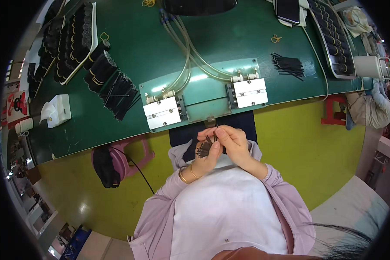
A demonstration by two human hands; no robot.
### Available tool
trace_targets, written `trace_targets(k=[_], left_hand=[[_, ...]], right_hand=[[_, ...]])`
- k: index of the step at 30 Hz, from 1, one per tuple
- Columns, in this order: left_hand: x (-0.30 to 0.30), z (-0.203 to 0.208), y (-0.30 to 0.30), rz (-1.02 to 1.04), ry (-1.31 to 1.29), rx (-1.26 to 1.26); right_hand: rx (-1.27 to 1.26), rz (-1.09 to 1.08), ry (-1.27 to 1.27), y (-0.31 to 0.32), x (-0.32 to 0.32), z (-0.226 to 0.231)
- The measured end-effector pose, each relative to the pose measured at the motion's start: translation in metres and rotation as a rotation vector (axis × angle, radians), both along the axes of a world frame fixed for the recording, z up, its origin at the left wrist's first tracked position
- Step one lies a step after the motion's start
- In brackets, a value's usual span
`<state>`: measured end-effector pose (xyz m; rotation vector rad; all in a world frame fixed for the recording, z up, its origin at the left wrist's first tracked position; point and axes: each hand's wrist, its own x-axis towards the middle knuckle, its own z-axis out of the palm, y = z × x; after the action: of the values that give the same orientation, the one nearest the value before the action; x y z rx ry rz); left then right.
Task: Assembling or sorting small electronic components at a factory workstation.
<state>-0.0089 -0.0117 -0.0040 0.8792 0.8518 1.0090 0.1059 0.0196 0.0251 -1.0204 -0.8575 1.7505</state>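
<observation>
My left hand (206,162) is closed round a small bundle of thin black sticks (203,149), whose ends fan out on its left side. Close against it, my right hand (235,143) pinches one black stick from the bundle near its upper end. Both hands are in front of my body, just below the table's near edge. Beyond them stands a green plate fixture with two silver metal blocks, the left block (162,114) and the right block (250,93). Clear hoses (188,56) run into fittings on both blocks.
Loose black sticks lie in a left pile (119,95) and a right pile (287,66). Trays of banded black bundles stand at the left (92,39) and right (333,39). A white dispenser (56,111), a phone (287,11) and yellow rubber bands (276,39) are on the green table (130,39).
</observation>
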Motion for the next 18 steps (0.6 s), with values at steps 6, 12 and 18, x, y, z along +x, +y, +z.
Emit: trace_targets(k=[6, 12, 18], left_hand=[[0.002, -0.006, 0.0, 0.068, 0.04, 0.038], [0.003, 0.001, 0.011, 0.102, -0.019, 0.034], [0.001, -0.01, 0.007, 0.082, -0.083, -0.026]], right_hand=[[0.132, -0.013, -0.078, 0.005, -0.009, -0.001], [0.148, -0.048, -0.083, 0.01, -0.013, -0.01], [0.126, 0.016, -0.202, 0.015, -0.008, -0.005]])
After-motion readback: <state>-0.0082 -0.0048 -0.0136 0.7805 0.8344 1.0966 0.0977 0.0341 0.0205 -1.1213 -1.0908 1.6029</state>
